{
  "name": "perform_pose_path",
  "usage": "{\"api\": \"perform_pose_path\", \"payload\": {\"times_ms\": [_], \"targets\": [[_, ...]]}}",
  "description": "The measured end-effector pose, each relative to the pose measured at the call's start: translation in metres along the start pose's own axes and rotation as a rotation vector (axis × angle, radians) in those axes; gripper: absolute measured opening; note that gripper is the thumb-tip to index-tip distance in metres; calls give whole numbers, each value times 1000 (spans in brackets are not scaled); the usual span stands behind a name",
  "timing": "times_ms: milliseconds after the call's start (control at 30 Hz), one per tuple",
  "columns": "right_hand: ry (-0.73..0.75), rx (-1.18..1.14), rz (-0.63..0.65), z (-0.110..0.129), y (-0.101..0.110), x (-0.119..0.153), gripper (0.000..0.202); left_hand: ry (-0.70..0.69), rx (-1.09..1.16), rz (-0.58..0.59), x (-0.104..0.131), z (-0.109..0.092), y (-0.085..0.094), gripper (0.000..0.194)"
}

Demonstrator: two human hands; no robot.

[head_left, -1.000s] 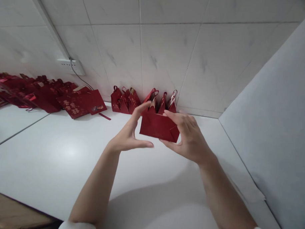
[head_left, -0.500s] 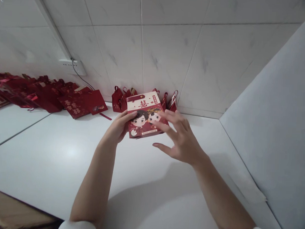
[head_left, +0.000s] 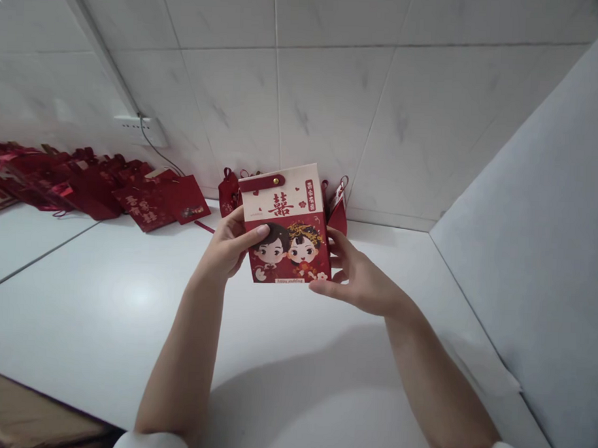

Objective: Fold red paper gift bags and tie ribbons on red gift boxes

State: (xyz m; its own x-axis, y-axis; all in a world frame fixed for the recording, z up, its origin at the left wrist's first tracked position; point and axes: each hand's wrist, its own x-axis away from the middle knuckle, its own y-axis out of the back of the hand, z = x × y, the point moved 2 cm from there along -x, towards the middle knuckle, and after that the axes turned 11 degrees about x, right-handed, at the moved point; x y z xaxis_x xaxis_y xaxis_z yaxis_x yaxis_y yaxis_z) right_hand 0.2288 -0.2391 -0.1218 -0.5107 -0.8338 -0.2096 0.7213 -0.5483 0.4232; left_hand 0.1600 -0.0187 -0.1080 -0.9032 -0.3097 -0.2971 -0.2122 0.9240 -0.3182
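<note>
Held up above the white table is a red and cream gift box point(head_left: 288, 240), printed with two cartoon heads and a red character, with a dark red strap and gold stud near its top. My left hand point(head_left: 232, 244) is closed on its left edge, thumb lying on the front face. My right hand point(head_left: 356, 275) grips the lower right edge, the thumb at the bottom corner and the fingers partly hidden behind the side. Behind the box, partly covered by it, small red gift boxes with loops point(head_left: 337, 209) stand against the wall.
Several red bags and flat red packets point(head_left: 157, 199) lie in a row along the wall at the left. A white power strip point(head_left: 141, 131) with a grey cable sits above them. A white panel point(head_left: 539, 213) rises at the right. The white table point(head_left: 143, 323) spans the foreground.
My right hand has moved from open fingers over the box's front to a grip on its right edge. The box has tilted so its front faces me more.
</note>
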Motion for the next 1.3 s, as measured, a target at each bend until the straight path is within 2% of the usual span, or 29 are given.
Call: {"api": "perform_pose_path", "payload": {"times_ms": [67,133,267,367,500,600,667,800,867,933,1000,1100,1200,1300], "targets": [[0,-64,13,-1,-1,0,77,20,13,-45,-3,4,2,34],[14,-136,29,-2,-2,0,76,50,16,-84,-5,9,4,39],[6,-246,65,-4,-3,-1,72,78,9,-100,-9,13,6,45],[-25,-232,83,-6,-3,-2,70,96,-23,-103,-9,13,7,44],[-65,-56,57,-14,0,-5,66,128,-75,-40,-7,12,9,38],[-93,199,-14,-22,3,-8,60,145,-202,98,-6,8,10,33],[-92,360,-17,-25,3,-11,58,162,-381,193,-5,4,13,33],[-140,564,97,-33,-1,-12,52,128,-885,346,-5,1,24,29],[-193,607,175,-37,-4,-11,49,85,-1050,384,-6,3,29,26],[-199,622,297,-39,-6,-9,40,53,-1115,343,-8,6,33,28],[-125,596,456,-37,-9,-7,31,51,-1103,242,-8,7,34,33],[32,483,622,-28,-13,-4,29,163,-1036,165,-4,5,31,46],[74,452,593,-22,-12,-1,33,309,-992,254,5,1,22,52],[15,552,502,-23,-10,1,35,379,-1015,413,15,3,7,41]]}}
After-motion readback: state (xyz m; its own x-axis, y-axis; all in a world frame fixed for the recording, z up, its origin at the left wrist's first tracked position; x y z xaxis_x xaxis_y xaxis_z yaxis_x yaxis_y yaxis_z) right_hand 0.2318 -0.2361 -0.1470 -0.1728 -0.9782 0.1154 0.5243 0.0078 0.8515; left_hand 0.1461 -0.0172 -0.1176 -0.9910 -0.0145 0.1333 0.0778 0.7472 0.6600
